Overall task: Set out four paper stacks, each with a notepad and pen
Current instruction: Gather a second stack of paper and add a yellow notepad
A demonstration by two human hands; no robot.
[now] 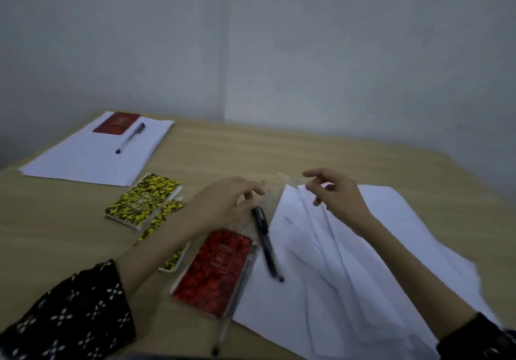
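A finished paper stack (pixel 92 158) lies at the far left with a red notepad (pixel 117 123) and a pen (pixel 131 137) on it. Loose white sheets (pixel 321 276) spread untidily at the right, ruffled toward their top corner. My right hand (pixel 337 197) pinches that corner, though blur hides the exact grip. My left hand (pixel 223 206) has its fingers closed on the upper end of a black pen (pixel 264 236), whose tip rests on the sheets. A red patterned notepad (pixel 215 271) lies left of the sheets. Two yellow patterned notepads (pixel 143 200) (pixel 171 259) lie further left, one partly under my forearm.
A second, clear-barrelled pen (pixel 231 312) lies along the red notepad's right edge and points at the table's front edge. The wooden table (pixel 279 150) stands in a corner between grey walls. Its right edge runs close behind the loose sheets.
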